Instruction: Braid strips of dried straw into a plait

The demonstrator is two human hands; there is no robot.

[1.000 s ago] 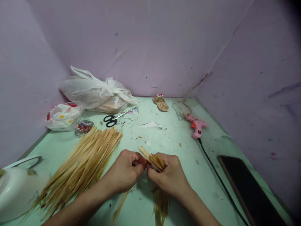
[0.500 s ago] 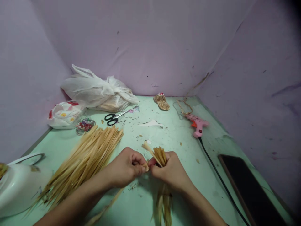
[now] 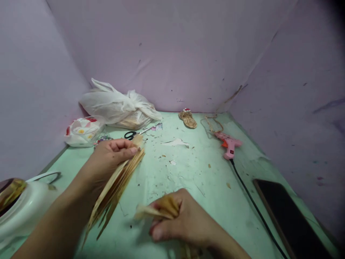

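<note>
My left hand (image 3: 114,156) is over the left side of the table, its thumb and fingertips pinching a pale dried leaf strip (image 3: 138,140) whose end sticks out past the fingers. Below it lies the pile of long straw-coloured strips (image 3: 125,180), partly covered by my hand and forearm. Closer to me, my right hand (image 3: 178,219) is closed around a bundle of dried leaf strips (image 3: 169,205). One lighter strip from that bundle points left, smeared by motion. The bundle's lower ends are mostly hidden under the hand.
Scissors (image 3: 130,135), a small beads dish (image 3: 102,139) and a white plastic bag (image 3: 113,104) stand behind my left hand. A woven slipper-shaped piece (image 3: 188,119) lies at the back. To the right are a pink glue gun (image 3: 230,144), its cord and a phone (image 3: 288,216). A white pot (image 3: 32,205) stands left.
My hands were together at the middle; my left hand has moved left to the pile of strips. My right hand has come slightly closer to me with its bundle.
</note>
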